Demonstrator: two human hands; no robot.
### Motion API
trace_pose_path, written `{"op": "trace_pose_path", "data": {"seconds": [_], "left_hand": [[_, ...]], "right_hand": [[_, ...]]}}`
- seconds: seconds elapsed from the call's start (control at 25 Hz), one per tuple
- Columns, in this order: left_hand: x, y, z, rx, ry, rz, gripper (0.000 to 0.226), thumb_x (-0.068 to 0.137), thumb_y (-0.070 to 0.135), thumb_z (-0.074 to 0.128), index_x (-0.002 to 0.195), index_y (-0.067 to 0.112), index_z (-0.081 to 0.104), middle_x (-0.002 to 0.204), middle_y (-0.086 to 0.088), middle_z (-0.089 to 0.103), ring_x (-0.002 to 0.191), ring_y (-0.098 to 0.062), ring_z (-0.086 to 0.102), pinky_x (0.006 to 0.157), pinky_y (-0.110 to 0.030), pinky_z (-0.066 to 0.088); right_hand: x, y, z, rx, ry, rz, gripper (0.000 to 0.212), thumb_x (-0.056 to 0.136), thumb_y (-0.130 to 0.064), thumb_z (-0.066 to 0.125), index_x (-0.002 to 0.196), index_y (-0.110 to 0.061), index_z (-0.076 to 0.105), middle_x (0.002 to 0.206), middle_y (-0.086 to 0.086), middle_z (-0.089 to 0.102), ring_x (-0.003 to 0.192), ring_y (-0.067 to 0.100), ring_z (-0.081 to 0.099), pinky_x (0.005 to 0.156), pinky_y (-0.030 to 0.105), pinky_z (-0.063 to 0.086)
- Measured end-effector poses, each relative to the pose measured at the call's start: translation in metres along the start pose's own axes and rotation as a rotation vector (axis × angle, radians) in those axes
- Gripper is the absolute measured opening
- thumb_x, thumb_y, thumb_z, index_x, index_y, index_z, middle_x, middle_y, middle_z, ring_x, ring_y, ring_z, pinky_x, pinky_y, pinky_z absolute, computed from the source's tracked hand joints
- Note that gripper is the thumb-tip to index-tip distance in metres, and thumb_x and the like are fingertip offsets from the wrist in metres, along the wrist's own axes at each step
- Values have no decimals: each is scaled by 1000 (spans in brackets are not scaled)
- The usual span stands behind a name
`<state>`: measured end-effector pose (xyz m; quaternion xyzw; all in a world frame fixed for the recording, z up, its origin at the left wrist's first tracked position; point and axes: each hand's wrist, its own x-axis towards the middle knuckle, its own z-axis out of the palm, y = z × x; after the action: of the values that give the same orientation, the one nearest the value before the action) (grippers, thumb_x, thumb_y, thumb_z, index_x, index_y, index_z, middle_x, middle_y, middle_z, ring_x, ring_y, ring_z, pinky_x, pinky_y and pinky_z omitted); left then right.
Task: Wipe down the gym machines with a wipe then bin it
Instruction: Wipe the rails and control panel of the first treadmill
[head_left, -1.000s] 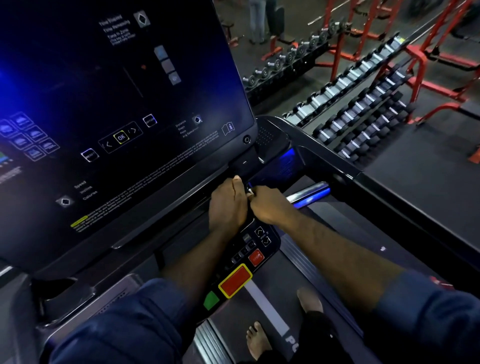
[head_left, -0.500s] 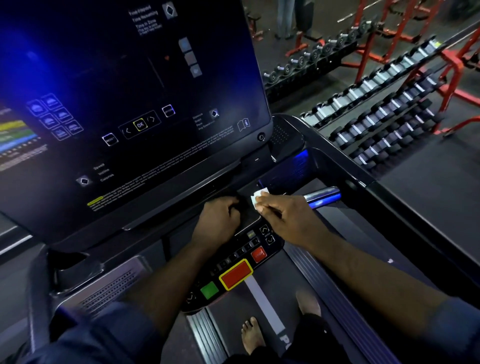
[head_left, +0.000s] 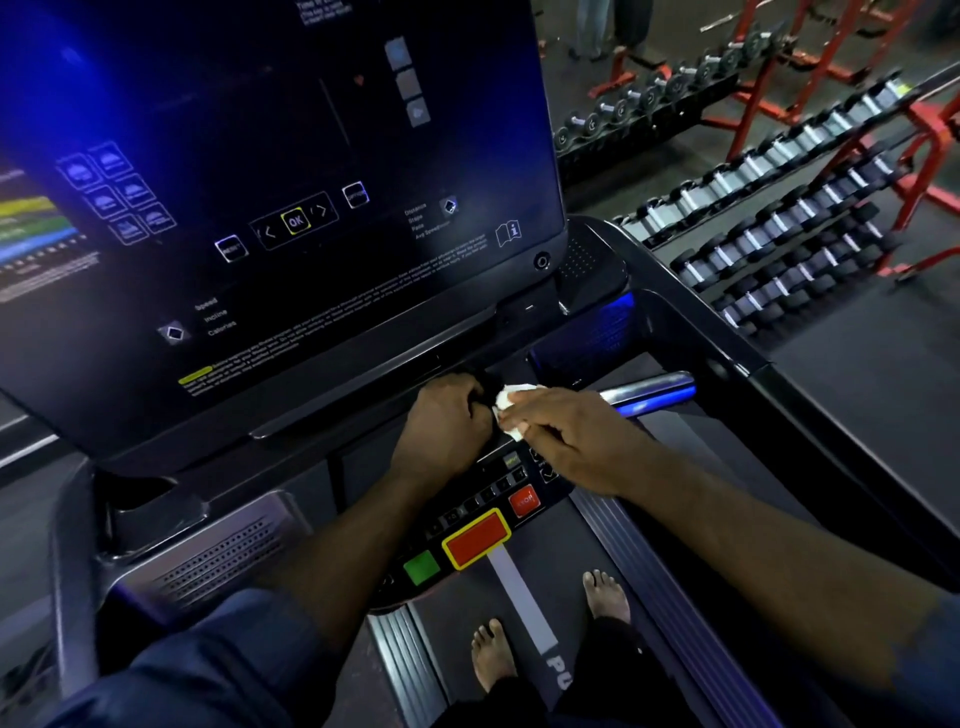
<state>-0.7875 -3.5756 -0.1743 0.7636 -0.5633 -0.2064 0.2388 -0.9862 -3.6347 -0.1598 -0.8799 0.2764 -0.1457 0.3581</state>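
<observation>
**Wipe in right hand, at far end of the button panel**

Head view: the wipe (head_left: 510, 410) is a small white crumpled wad at the far end of the button panel (head_left: 488, 496), just past its last row of keys.

- **Right hand** (head_left: 571, 441): comes in from the panel's right side, palm down over the far-right keys, fingertips curled onto the wipe and pinching it.
- **Left hand** (head_left: 447, 423): just left of the wipe at the panel's far-left corner, knuckles up, fingers curled under. Too dark to tell what they grip, if anything.
- **Wipe position:** between the two hands, touching the right one and just beside the left. Its longer side runs roughly far-to-near, in line with the panel's long axis.

Judgement: the right hand owns the wipe, so the stroke is its job. The rest of the panel lies on the person's side of the wipe, so the pull goes nearward along the keys toward the red button (head_left: 475, 538).

The screen (head_left: 285, 182) rises beyond the panel, and the dumbbell racks (head_left: 779, 234) stand well to its right.
</observation>
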Motion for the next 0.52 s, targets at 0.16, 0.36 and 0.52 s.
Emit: {"op": "trace_pose_path", "data": {"seconds": [0.16, 0.36, 0.52], "left_hand": [[3, -4, 2, 14, 2, 45, 10, 86, 10, 55, 81, 7, 63, 84, -6, 65, 78, -23, 61, 73, -35, 48], [7, -5, 3, 0, 10, 70, 13, 89, 6, 57, 95, 3, 68, 95, -11, 69, 88, -25, 63, 83, -35, 48], [5, -6, 5, -23, -27, 119, 35, 102, 27, 57, 132, 9, 61, 131, -10, 64, 122, -22, 58, 102, -28, 41]], "right_hand": [[50, 6, 14, -80, -40, 104, 22, 102, -22, 53, 111, -18, 73, 102, -5, 70, 93, 17, 67, 84, 33, 51], [13, -2, 31, -68, 204, 130, 33, 101, -13, 53, 129, -13, 70, 137, 3, 68, 137, 13, 54, 116, 30, 42], [-20, 7, 26, -110, 189, 39, 40, 108, -17, 49, 147, -19, 57, 156, -7, 51, 150, 2, 35, 126, 28, 24]]}}
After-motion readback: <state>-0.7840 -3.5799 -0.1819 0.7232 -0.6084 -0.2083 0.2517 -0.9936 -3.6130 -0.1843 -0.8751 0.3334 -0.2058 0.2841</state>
